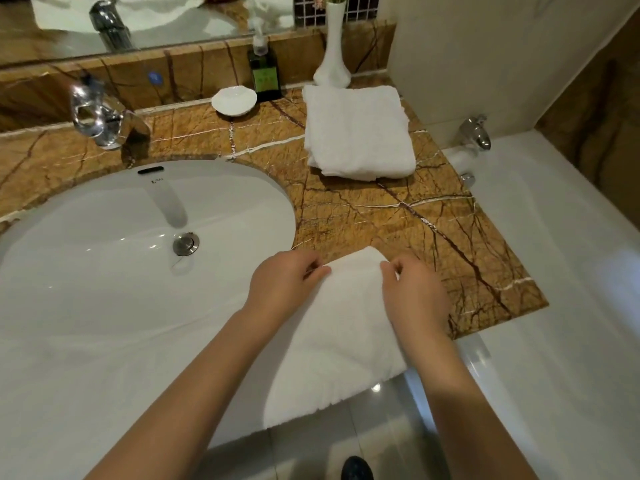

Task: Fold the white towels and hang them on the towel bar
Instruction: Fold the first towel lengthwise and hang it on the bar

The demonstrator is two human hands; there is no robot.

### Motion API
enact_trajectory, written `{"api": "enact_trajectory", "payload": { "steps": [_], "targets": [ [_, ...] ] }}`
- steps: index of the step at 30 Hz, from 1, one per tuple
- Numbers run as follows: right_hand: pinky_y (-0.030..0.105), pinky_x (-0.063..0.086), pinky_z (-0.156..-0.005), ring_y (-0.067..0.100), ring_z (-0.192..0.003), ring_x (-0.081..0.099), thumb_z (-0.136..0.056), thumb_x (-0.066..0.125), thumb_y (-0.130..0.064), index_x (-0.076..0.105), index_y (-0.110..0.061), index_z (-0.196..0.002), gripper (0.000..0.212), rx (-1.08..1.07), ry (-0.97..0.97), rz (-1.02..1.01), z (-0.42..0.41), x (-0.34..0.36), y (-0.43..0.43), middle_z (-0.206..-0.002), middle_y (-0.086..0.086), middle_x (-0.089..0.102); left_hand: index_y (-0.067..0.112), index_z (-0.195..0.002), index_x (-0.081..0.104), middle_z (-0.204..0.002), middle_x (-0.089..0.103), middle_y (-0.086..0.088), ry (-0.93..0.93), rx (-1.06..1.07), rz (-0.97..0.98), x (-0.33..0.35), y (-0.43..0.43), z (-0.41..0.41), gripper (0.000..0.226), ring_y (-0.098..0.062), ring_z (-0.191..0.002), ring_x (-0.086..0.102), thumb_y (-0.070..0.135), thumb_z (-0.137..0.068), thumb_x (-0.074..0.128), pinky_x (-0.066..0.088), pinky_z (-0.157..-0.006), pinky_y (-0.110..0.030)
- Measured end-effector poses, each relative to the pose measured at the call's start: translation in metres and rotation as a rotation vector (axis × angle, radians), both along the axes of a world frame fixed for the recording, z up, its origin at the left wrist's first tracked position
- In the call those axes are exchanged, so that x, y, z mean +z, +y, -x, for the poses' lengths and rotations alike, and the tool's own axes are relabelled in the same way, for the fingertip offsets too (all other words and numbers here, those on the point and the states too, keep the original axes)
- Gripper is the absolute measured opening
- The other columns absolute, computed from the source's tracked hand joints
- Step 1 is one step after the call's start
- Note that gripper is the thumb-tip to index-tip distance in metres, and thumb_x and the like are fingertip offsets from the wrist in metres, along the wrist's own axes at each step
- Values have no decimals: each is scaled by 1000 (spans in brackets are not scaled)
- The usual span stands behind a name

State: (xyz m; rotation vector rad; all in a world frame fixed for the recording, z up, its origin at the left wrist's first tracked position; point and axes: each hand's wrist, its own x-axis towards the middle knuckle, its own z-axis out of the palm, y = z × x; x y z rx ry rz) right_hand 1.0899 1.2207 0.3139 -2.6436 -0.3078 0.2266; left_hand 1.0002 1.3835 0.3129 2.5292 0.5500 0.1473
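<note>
The folding step is judged to be in hand: a white towel [339, 337] is draped over the near edge of the marble countertop [398, 216], just right of the sink [86, 244], with its lower part hanging off the front; its far edge is pinched by the left hand [284, 284] at one corner and by the right hand [415, 294] at the other, the fingers of both curled onto the cloth. A second towel [356, 133], already folded, lies at the back of the counter, well apart, just in front of a white vase [333, 50]; no towel bar is in view, so hanging is judged not yet begun for either. The next move is expected to call for the held edge to be drawn over evenly, corners matched, and the layers pressed flat.

A small dark mark is seen on the sink wall below the overflow slot, probably a maker's logo, but it cannot be read; the green label on the soap dispenser bottle [265, 72] is likewise too blurred for its writing to be made out.
</note>
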Motion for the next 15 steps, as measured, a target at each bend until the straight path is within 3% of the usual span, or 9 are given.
{"api": "enact_trajectory", "payload": {
  "steps": [3,6,10,13,15],
  "targets": [
    [28,28,-51,25,-65,50,-99,44,-33,55,-15,-96,21,10,-126,-13,2,-3,6,-82,8,64,21,-84,64,-78,66,3,-15,24,-50,-3,-2,-2,22,-19,-77,59,40,-91,55,47,-60,-35],
    [29,29,-51,28,-64,54,-100,42,-29,54,-11,-108,23,12,-182,38,3,-6,8,-77,12,66,23,-81,62,-74,66,4,-79,20,-109,-5,-6,0,19,-19,-71,59,40,-89,59,36,-50,-28],
    [26,27,-46,29,-52,53,-98,47,-28,56,-8,-101,22,-44,-289,35,10,-14,4,-63,10,62,21,-74,57,-62,62,2,-133,28,-192,-6,-11,2,23,-21,-59,58,41,-85,63,27,-46,-25],
    [26,32,-49,30,-62,59,-97,49,-31,57,-9,-100,23,-42,-279,102,14,-19,4,-76,9,64,20,-74,56,-61,61,2,-138,38,-273,-3,-14,3,22,-22,-56,58,37,-83,67,29,-45,-24],
    [29,38,-58,26,-80,60,-94,55,-27,56,-13,-105,18,-45,-316,121,13,-14,5,-94,7,63,16,-77,60,-67,61,1,-146,-21,-411,2,-19,4,15,-25,-59,57,22,-75,74,28,-44,-25]
  ]
}}
